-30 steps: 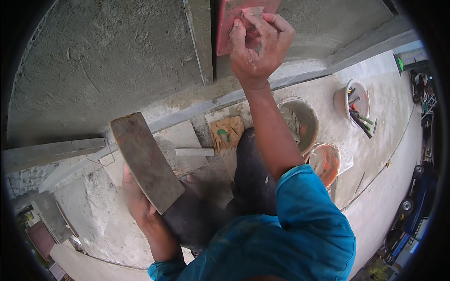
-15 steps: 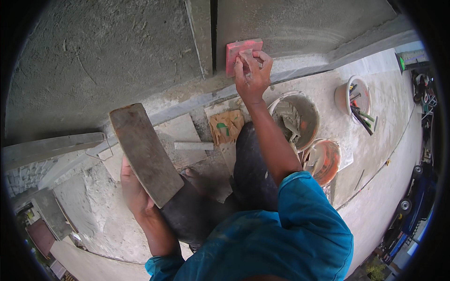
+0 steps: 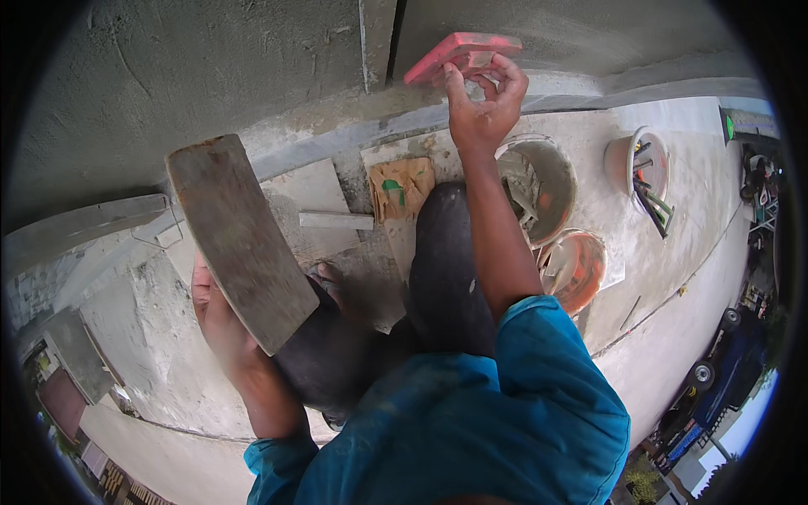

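Observation:
My right hand (image 3: 481, 108) grips the handle of a red plastering float (image 3: 454, 52), tilted with its face toward the grey plastered wall (image 3: 210, 67) just beside a vertical joint. My left hand (image 3: 220, 324) holds up a grey, mortar-stained wooden board (image 3: 240, 240) from below, slanting over my left knee. I crouch on a concrete ledge, with my dark trousers and bare foot (image 3: 330, 282) below the board.
A grey bucket of mortar with a trowel (image 3: 539, 185), an orange bucket (image 3: 576, 269) and a tub of tools (image 3: 644, 168) stand to the right. A crumpled paper bag (image 3: 401, 187) and a flat tile (image 3: 311, 202) lie by the wall. Vehicles sit far below right.
My right hand brought the red float down the wall from high up and tilted it away from the surface. The board in my left hand shifted slightly.

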A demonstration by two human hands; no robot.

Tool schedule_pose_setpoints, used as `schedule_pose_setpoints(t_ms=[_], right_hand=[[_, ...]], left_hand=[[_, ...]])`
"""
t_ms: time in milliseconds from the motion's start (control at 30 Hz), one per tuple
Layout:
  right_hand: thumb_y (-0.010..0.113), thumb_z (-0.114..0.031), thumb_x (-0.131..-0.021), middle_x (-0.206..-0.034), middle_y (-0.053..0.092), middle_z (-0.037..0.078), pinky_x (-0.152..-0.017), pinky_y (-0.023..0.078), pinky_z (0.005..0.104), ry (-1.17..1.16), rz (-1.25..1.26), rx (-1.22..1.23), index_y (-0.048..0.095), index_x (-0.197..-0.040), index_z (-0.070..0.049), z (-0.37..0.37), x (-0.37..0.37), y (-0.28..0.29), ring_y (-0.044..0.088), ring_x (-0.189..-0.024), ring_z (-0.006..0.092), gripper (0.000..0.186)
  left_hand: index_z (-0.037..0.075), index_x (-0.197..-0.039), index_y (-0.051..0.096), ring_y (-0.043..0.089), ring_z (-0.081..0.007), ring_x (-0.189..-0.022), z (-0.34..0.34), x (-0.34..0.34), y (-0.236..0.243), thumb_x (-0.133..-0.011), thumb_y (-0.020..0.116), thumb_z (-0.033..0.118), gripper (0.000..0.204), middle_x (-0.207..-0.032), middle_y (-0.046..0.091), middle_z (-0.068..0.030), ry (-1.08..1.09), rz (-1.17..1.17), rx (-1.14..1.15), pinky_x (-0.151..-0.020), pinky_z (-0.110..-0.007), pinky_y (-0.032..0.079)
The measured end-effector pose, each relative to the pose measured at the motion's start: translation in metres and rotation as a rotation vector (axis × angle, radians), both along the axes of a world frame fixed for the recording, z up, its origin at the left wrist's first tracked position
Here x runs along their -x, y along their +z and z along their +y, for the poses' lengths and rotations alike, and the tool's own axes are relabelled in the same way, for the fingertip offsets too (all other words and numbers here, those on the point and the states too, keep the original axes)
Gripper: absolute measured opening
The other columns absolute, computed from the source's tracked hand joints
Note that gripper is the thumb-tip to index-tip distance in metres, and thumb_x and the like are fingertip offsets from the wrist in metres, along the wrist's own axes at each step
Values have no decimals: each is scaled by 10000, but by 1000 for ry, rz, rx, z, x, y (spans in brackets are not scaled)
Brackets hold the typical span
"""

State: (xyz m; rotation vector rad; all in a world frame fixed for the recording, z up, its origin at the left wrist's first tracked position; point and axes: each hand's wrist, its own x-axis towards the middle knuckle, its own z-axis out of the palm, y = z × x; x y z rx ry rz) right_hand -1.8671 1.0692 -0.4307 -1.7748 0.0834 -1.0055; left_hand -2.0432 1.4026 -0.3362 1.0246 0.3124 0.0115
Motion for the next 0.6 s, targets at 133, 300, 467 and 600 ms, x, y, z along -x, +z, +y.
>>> schedule_pose_setpoints(t_ms=[133, 300, 467, 600], right_hand=[[842, -42, -824, -1242, 533, 147, -798, 624, 334, 7, 22, 64, 512, -1284, 19, 12, -7, -14, 624, -1078, 216, 569], [828, -63, -841, -1271, 495, 153, -791, 644, 327, 61, 50, 53, 506, -1292, 13, 21, -5, -21, 585, -1158, 239, 559], [817, -72, -851, -1246, 514, 141, -802, 631, 348, 87, 57, -28, 506, -1293, 11, 31, -18, -30, 591, -1139, 247, 547], [815, -77, -851, -1217, 534, 140, -784, 594, 342, -11, 51, 98, 525, -1277, 6, 33, -24, -31, 600, -1121, 250, 522]], left_hand=[[-89, -1479, 459, 723, -243, -1117, -6, 2, 4, -1050, 619, 186, 534, -1325, 669, -210, 63, -4, -31, -949, -358, 603], [-98, -1470, 464, 724, -232, -1115, -7, 2, 7, -1042, 617, 175, 530, -1315, 676, -208, 57, 13, -45, -944, -346, 599], [-99, -1461, 475, 727, -234, -1109, -14, 1, 12, -1041, 613, 182, 523, -1307, 680, -211, 102, 53, -108, -941, -344, 600], [-102, -1456, 480, 734, -244, -1093, -11, -1, 9, -1049, 589, 183, 508, -1296, 684, -221, 61, 14, -47, -936, -349, 604]])
